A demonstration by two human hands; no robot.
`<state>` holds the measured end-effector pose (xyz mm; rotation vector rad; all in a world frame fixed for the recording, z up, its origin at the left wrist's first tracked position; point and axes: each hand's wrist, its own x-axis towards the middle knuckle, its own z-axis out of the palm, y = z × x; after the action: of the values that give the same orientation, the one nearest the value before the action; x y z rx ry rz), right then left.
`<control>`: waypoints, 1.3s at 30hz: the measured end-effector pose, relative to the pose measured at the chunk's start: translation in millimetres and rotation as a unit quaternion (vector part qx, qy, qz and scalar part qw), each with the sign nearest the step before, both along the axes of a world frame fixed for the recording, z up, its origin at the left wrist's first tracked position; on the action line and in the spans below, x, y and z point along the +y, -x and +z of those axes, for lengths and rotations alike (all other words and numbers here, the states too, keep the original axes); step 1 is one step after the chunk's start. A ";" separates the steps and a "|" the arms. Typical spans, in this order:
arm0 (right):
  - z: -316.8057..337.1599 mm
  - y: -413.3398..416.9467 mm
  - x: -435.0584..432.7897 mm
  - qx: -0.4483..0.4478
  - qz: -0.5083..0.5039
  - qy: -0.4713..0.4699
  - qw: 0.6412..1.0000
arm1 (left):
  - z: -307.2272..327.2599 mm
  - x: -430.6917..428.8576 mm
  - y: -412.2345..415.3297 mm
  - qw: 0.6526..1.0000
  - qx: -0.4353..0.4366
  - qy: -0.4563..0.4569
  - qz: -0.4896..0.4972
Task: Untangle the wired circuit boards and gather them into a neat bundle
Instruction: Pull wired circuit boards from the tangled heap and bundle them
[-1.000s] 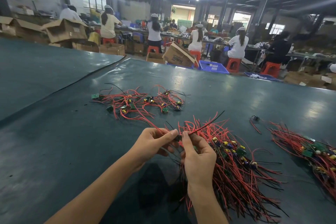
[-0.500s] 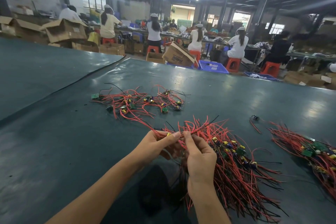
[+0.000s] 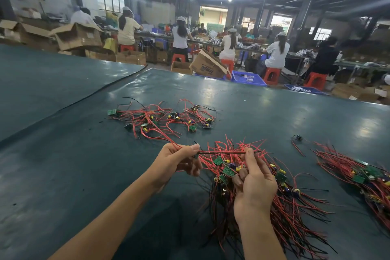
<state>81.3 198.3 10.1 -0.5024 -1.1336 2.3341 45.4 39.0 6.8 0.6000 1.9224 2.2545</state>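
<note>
Holds a red-and-black wire pair (image 3: 221, 151) taut and nearly level between both hands, just above the bench (image 3: 63, 175).

Pinches the 9 o'clock end with the left hand (image 3: 177, 162), grip clamped thumb over forefinger. Just below that thumb, a small green board (image 3: 196, 156) peeking out. From the same grip, a red lead running off toward 11 o'clock into the tangle (image 3: 164, 118).

Pinches the 3 o'clock end with the right hand (image 3: 255, 181), grip clamped thumb against forefinger tip. Other fingers curled toward the palm, touching boards of the bundle (image 3: 295, 213); cannot tell whether gripping any of them.

Under the right hand and beyond it, the bundle itself: green boards with yellow parts massed near the fingers, red and black leads fanning out across the bench toward 5 o'clock.

At 12 o'clock of the hands, well apart, the tangle: loose boards and looping red wires spread flat.

At 3 o'clock, by the frame edge, a second pile (image 3: 363, 175) of boards and leads. Between it and the bundle, at 1 o'clock of the right hand, one stray board (image 3: 297, 137) with its wires.

Past the bench's far edge, at 12 o'clock: workers (image 3: 229, 45) seated on red stools (image 3: 272, 75), cardboard boxes (image 3: 78, 37) and a blue crate (image 3: 248, 78).
</note>
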 end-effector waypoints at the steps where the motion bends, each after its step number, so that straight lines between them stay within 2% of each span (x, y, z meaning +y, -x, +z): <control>1: -0.3 0.0 -0.5 0.001 -0.009 -0.012 1.000 | -0.7 0.3 -0.7 1.000 0.003 0.005 -0.003; 5: -4.9 -1.2 -9.1 0.005 -0.008 -0.073 0.997 | -3.3 5.0 -3.0 1.000 0.002 0.016 -0.013; 8: -9.3 -4.3 -28.4 0.021 0.045 -0.155 0.987 | -4.0 10.4 -4.7 1.000 0.000 0.022 -0.014; 12: -12.4 -8.3 -40.6 0.032 0.105 -0.184 0.977 | -3.3 13.6 -7.8 0.999 0.002 0.037 -0.027; 18: -8.1 -3.8 -26.3 -0.015 0.061 -0.119 0.991 | -2.7 15.4 -8.6 0.999 0.008 0.041 -0.021; 23: -4.3 -0.3 3.6 -0.015 -0.005 -0.027 1.000 | 2.7 2.8 -2.2 1.000 -0.016 -0.017 0.014; 27: -3.1 -1.2 5.2 0.014 -0.017 -0.028 0.999 | 1.5 -0.6 1.2 0.999 -0.010 -0.030 0.037; 33: -4.1 -1.6 3.2 0.036 -0.033 -0.029 0.998 | -1.6 -0.1 4.3 0.995 0.012 0.046 0.088; 39: -0.8 -2.8 -1.1 0.061 -0.024 -0.052 0.996 | -1.9 3.0 6.5 0.990 -0.078 -0.071 0.091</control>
<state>84.1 197.2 9.3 -0.3405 -1.1655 2.2184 38.9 42.0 4.9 0.2628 1.8202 2.4817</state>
